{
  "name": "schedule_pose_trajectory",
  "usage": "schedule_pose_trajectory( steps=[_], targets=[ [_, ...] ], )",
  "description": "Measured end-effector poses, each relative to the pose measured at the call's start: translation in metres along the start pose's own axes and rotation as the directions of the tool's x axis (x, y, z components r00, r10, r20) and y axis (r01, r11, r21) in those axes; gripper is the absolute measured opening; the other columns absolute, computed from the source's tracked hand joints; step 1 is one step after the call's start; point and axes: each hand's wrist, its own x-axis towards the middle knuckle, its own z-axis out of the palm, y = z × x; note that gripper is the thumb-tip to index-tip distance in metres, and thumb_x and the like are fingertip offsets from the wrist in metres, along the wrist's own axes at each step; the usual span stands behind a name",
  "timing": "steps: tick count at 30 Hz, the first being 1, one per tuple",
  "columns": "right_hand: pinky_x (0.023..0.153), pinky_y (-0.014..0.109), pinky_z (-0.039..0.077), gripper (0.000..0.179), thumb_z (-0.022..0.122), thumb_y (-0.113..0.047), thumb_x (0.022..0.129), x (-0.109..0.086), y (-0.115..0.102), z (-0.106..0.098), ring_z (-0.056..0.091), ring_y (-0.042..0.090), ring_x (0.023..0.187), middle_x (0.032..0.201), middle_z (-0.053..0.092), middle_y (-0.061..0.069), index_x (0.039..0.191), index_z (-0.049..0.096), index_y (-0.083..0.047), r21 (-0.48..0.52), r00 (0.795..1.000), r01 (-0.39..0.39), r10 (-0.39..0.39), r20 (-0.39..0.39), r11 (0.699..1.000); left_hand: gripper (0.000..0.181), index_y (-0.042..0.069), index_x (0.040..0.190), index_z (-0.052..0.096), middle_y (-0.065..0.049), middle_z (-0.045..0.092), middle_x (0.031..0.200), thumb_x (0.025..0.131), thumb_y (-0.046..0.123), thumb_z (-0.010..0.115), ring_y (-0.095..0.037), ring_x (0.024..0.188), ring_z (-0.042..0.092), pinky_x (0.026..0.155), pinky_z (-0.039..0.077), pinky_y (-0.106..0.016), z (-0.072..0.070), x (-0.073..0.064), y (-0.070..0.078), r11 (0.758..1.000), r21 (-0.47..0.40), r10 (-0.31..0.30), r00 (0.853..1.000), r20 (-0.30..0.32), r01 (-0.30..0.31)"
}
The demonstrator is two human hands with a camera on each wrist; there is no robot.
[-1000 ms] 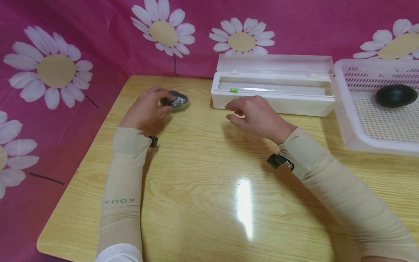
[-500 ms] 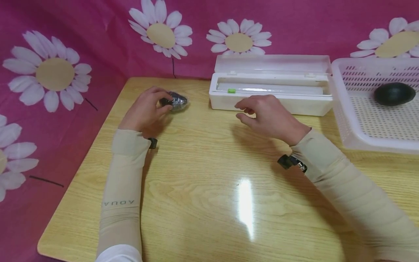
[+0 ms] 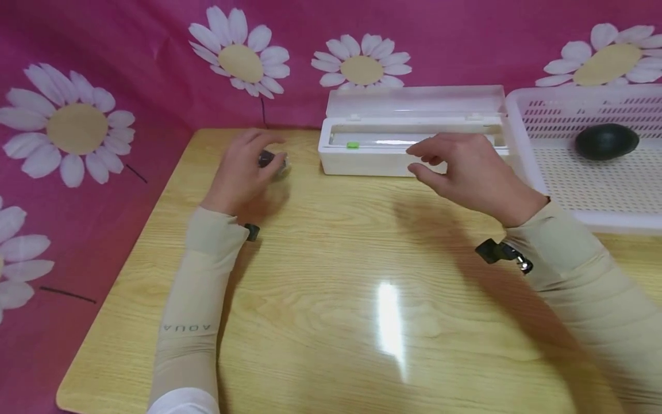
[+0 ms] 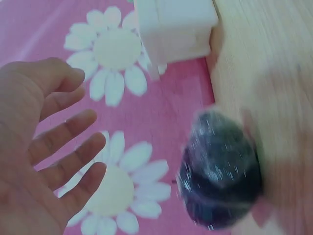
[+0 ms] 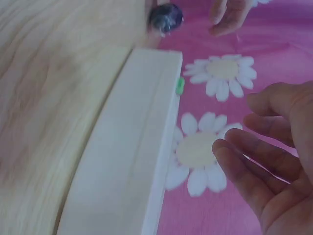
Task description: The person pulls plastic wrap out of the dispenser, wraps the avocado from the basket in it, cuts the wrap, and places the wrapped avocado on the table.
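Left hand [image 3: 243,169] has come up off the dark, film-wrapped object [image 4: 220,171]; on my left wrist feed the fingers are spread, loosely bent, holding nothing, with a gap to the wrapping. The object sits by the far left corner of the tabletop [image 3: 320,259], left of the white box [image 3: 367,164]. Right hand [image 3: 476,172], fingers relaxed and empty, has drifted rightward along the box's front edge, toward the basket [image 3: 584,217] holding a dark, egg-shaped item [image 3: 607,141]. I read the wrapped piece as set down, both hands free.
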Motion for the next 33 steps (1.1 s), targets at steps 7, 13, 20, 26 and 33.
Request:
schedule_pose_trajectory(
  steps=[7,13,20,26,33],
  targets=[
    [0.073,0.041,0.052,0.021,0.068,-0.017,0.087,-0.005,0.019,-0.005,0.068,0.025,0.083,0.099,0.075,0.011,0.106,0.072,-0.008,-0.007,0.997,-0.061,0.06,-0.05,0.998,0.034,0.012,0.122,0.065,-0.008,0.065,0.122,0.094,0.031,0.062,-0.025,0.112,0.058,0.098,0.048,-0.04,0.015,0.012,0.017,0.999,-0.002,0.036,0.999,0.029,-0.036],
    [0.082,0.047,0.05,0.025,0.068,-0.018,0.087,-0.009,0.031,0.007,0.069,0.035,0.094,0.105,0.074,0.017,0.107,0.072,-0.004,0.024,0.989,-0.131,0.133,-0.067,0.991,0.036,0.011,0.125,0.063,-0.009,0.064,0.125,0.094,0.031,0.062,-0.025,0.118,0.056,0.105,0.044,-0.04,0.035,0.021,0.037,0.995,-0.032,0.098,0.993,0.069,-0.096],
    [0.092,0.05,0.047,0.028,0.066,-0.022,0.09,-0.011,0.04,0.022,0.062,0.036,0.107,0.112,0.069,0.019,0.11,0.07,-0.003,0.042,0.974,-0.217,0.219,-0.056,0.975,0.032,0.013,0.122,0.063,-0.007,0.064,0.12,0.095,0.03,0.061,-0.024,0.115,0.054,0.102,0.045,-0.037,0.051,0.032,0.056,0.993,-0.033,0.118,0.985,0.123,-0.114],
    [0.094,0.051,0.045,0.028,0.065,-0.022,0.091,-0.009,0.047,0.028,0.059,0.038,0.11,0.113,0.068,0.021,0.108,0.07,-0.002,0.043,0.964,-0.249,0.252,-0.09,0.968,0.03,0.014,0.121,0.065,-0.006,0.065,0.119,0.096,0.03,0.06,-0.024,0.113,0.056,0.103,0.044,-0.038,0.06,0.041,0.061,0.991,-0.021,0.132,0.983,0.131,-0.13],
    [0.096,0.05,0.043,0.026,0.062,-0.02,0.092,-0.007,0.058,0.036,0.058,0.039,0.108,0.112,0.069,0.021,0.106,0.071,-0.001,0.068,0.953,-0.265,0.272,-0.132,0.962,0.026,0.016,0.119,0.066,-0.004,0.065,0.123,0.096,0.027,0.061,-0.023,0.113,0.056,0.101,0.044,-0.039,0.074,0.05,0.065,0.984,-0.026,0.176,0.979,0.104,-0.174]
  ],
)
